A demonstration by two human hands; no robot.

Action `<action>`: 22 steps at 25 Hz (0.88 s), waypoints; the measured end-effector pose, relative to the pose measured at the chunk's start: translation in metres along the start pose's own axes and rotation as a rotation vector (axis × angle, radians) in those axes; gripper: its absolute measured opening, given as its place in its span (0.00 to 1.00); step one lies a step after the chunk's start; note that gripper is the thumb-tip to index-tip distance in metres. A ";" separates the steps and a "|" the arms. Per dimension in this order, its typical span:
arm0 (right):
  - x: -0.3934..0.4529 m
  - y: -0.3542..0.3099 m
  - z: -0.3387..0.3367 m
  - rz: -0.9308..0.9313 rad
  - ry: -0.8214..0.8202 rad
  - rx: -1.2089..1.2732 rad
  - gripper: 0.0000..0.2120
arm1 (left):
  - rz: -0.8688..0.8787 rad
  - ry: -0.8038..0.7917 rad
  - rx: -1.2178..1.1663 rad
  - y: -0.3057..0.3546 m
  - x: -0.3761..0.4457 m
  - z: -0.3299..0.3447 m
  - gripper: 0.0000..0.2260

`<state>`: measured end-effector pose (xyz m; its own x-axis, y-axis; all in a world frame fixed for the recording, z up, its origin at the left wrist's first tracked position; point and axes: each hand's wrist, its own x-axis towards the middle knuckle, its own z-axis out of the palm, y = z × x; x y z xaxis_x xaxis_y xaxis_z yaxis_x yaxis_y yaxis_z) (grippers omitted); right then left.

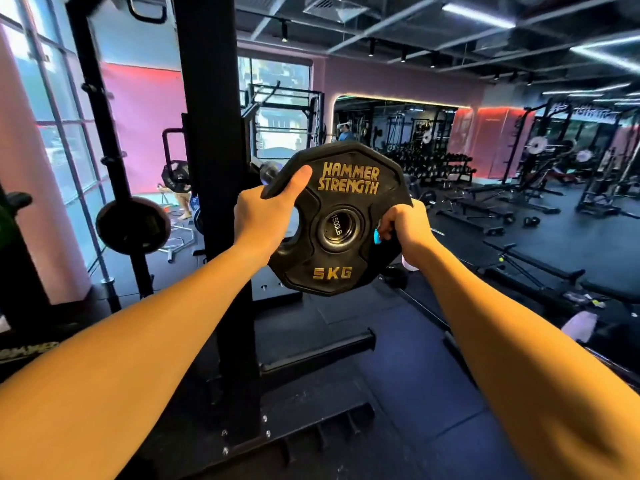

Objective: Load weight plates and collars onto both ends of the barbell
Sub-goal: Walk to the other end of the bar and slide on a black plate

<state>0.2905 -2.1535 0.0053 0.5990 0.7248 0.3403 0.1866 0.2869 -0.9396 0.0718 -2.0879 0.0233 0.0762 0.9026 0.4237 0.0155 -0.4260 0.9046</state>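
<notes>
Far left: tall window (45, 109) with a dark grid frame, pale daylight behind. Beside it a round dark plate (133, 225) sits stored on a peg of the rack (207, 168), a matte black square-section steel upright with bolted feet on the floor (398, 393), which is dark rubber matting.

Left hand (261, 216): fingers clamped on the upper-left rim of the 5 kg plate (341, 220), thumb laid flat across its front face, the other fingers wrapped behind the edge and hidden.

5 kg plate: black rubber-coated, many-sided outline with flat facets, scuffed and slightly glossy. Raised gold lettering reads "HAMMER STRENGTH" above the hub and "5KG" below. It has curved grip cut-outs at each side. It is held upright, face toward the camera, at chest height, in front of the rack.

The round metal end of the bar (337, 230), stamped "1500LB", shows in the plate's centre hole. Whether the plate is already riding on the bar or only lined up with it I cannot tell. Up-left of the plate, a rounded grey metal knob (268, 171) pokes out behind the rim.

Right hand (403, 223): fingers curled tight through the right grip cut-out, closed on the plate's rim.

Far right: black padded benches (491, 202) and dumbbell racks (433, 164) well apart from the plate, against pink walls.
</notes>
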 end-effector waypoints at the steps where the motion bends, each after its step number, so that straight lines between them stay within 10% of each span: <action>1: 0.000 -0.002 0.000 0.018 -0.003 -0.011 0.06 | -0.014 0.013 -0.006 0.001 -0.001 0.001 0.31; 22: 0.040 0.021 0.017 -0.003 -0.029 0.045 0.08 | 0.018 0.070 0.012 -0.013 0.016 0.005 0.26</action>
<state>0.3049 -2.1076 -0.0003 0.5756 0.7416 0.3446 0.1528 0.3164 -0.9362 0.0776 -2.0682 0.0183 0.0063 0.8968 0.4425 0.0267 -0.4425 0.8964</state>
